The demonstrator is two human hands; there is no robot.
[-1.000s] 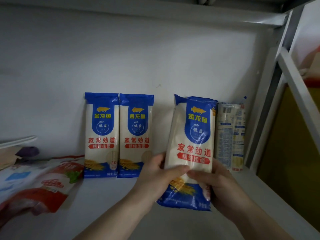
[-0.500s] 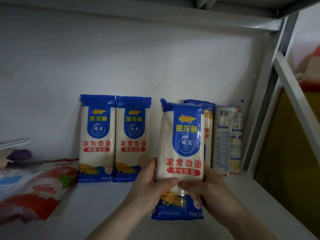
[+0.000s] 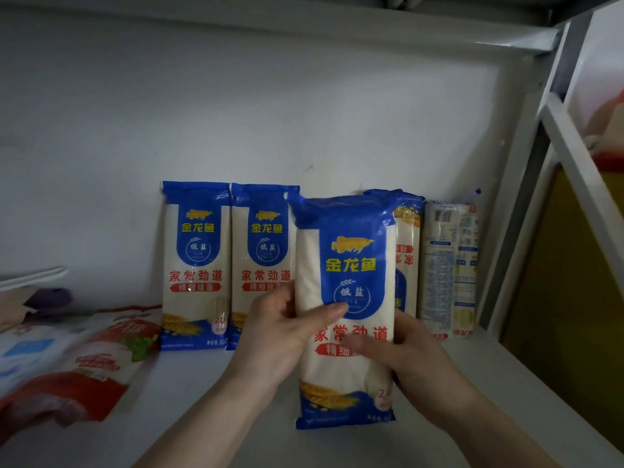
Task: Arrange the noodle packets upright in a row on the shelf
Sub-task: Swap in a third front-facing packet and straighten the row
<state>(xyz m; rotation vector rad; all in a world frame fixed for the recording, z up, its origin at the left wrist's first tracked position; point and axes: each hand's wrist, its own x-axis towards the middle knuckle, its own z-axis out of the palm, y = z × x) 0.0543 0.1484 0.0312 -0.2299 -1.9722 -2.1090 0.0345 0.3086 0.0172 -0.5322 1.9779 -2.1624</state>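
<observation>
I hold a blue-and-white noodle packet [image 3: 347, 265] upright in front of the row, above the white shelf [image 3: 506, 383]. My left hand [image 3: 287, 336] grips its left edge with the thumb across the front; my right hand [image 3: 408, 356] grips its right edge. Two matching packets stand against the back wall: one at the left [image 3: 196, 265] and one beside it [image 3: 261, 251]. Behind the held packet an upside-down packet [image 3: 408, 251] leans on the wall, mostly hidden. A packet showing its back label [image 3: 449, 268] stands at the far right.
Red-and-white bags [image 3: 77, 363] lie flat on the shelf at the left, with other blurred items behind them. A white metal upright [image 3: 526, 184] and a slanted brace [image 3: 580, 184] bound the shelf on the right. Another shelf board [image 3: 304, 15] runs overhead.
Both hands have carried the held packet leftward and slid up it, uncovering the upside-down packet behind. The view has drawn closer to the shelf.
</observation>
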